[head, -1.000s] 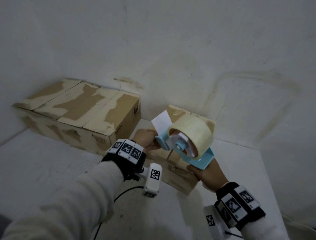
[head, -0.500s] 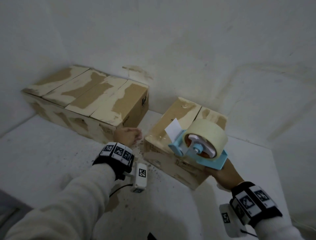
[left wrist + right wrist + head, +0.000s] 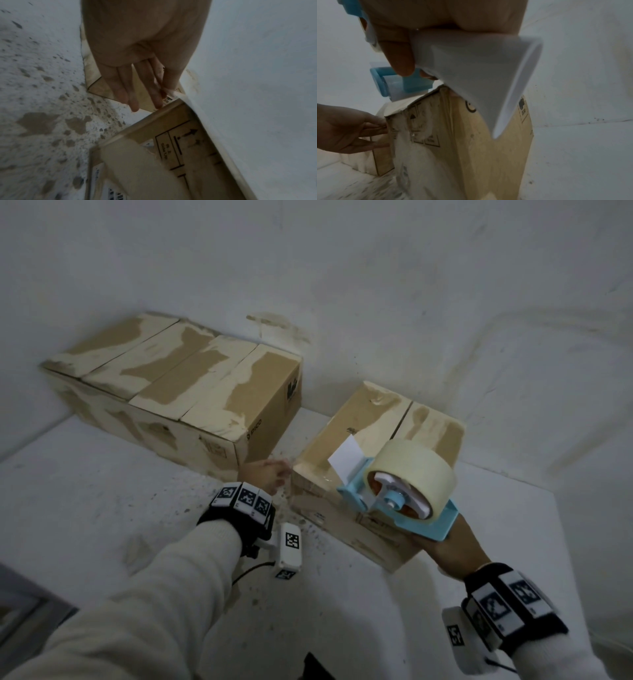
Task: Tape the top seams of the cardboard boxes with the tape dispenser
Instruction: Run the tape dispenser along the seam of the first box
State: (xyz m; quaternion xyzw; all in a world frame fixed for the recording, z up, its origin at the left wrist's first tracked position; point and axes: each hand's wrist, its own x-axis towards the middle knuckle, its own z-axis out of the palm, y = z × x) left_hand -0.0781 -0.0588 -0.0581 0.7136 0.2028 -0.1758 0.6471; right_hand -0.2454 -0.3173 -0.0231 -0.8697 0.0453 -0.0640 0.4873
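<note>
Pointing up-left, tape dispenser (image 3: 397,498) in right hand (image 3: 452,553); above box (image 3: 359,422)

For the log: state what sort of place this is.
Probably a bare packing corner: plain white walls, a white surface with worn cardboard boxes, and a tape dispenser.

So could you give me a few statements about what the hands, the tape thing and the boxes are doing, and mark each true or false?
1. The right hand holds the blue tape dispenser. True.
2. The left hand grips a pair of scissors. False: its fingers are straight against the small box and hold nothing.
3. The dispenser hangs over the small box. True.
4. The big box stands on top of the small one. False: they stand side by side on the white surface.
5. The tape roll is bright red. False: it is pale cream.
</note>
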